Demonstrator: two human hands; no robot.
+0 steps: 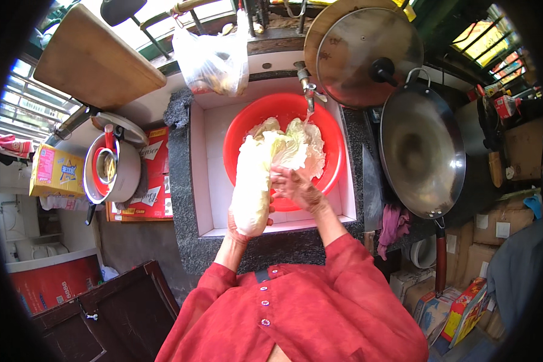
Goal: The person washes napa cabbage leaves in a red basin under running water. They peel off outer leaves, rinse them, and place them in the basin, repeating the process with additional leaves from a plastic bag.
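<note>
A long napa cabbage (252, 190) lies tilted over the near left rim of a red plastic basin (235, 122). My left hand (236, 231) grips it from below near its pale base, with fingertips showing on its right side. My right hand (298, 188) is beside the cabbage's right side, above the basin, with fingers spread and nothing held. Whether its fingertips touch the cabbage is hard to tell. Loose cabbage leaves (314, 151) rest in the basin. The basin stands in a tiled sink (214, 181) beneath a metal faucet (310, 97), and a thin stream seems to run from it.
Right of the sink are a cleaver-like blade (372, 190), a pink cloth (393, 226) and a large wok (420, 149). A pot lid (366, 54) leans behind. A plastic bag (212, 59) hangs above the sink. Leftward are a pot (128, 181) and a wooden cutting board (95, 59).
</note>
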